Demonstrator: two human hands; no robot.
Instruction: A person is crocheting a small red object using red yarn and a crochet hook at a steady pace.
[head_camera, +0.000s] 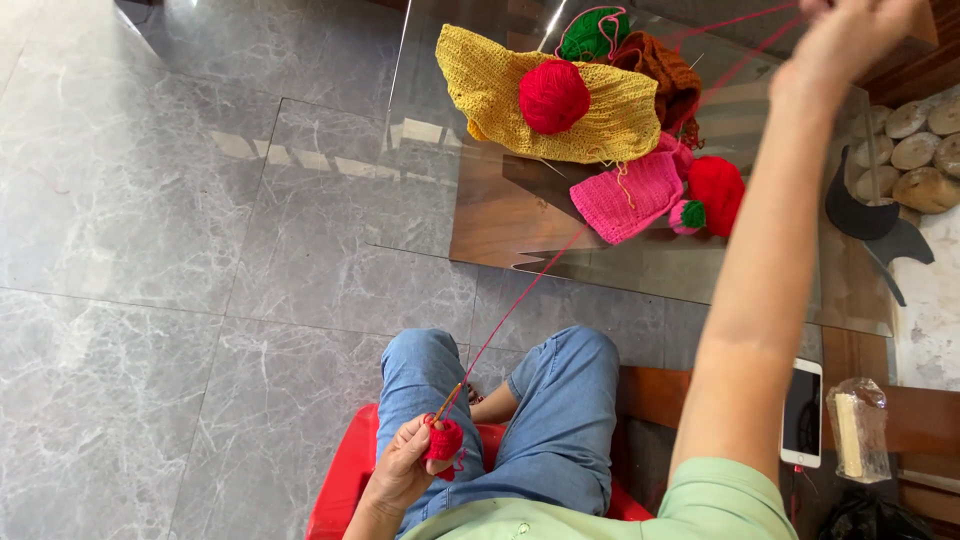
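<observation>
My left hand (405, 462) rests over my lap and grips a small red crochet piece (444, 441) with a crochet hook (449, 399) sticking up from it. A red strand of yarn (520, 300) runs from the hook up toward the glass table. My right hand (850, 35) is raised high at the top right, pinching and pulling that red strand taut. On the glass table (640, 270) lie a red yarn ball (553, 96) on a yellow crocheted piece (500, 80), a pink crocheted piece (630, 195), a green yarn ball (590, 35) and a brown piece (668, 70).
I sit on a red plastic stool (345, 480) in blue jeans on a grey marble floor (150, 300). A white phone (803, 412) and a wrapped packet (858, 428) lie on a wooden bench at the right. Round stones (925, 150) sit at the far right.
</observation>
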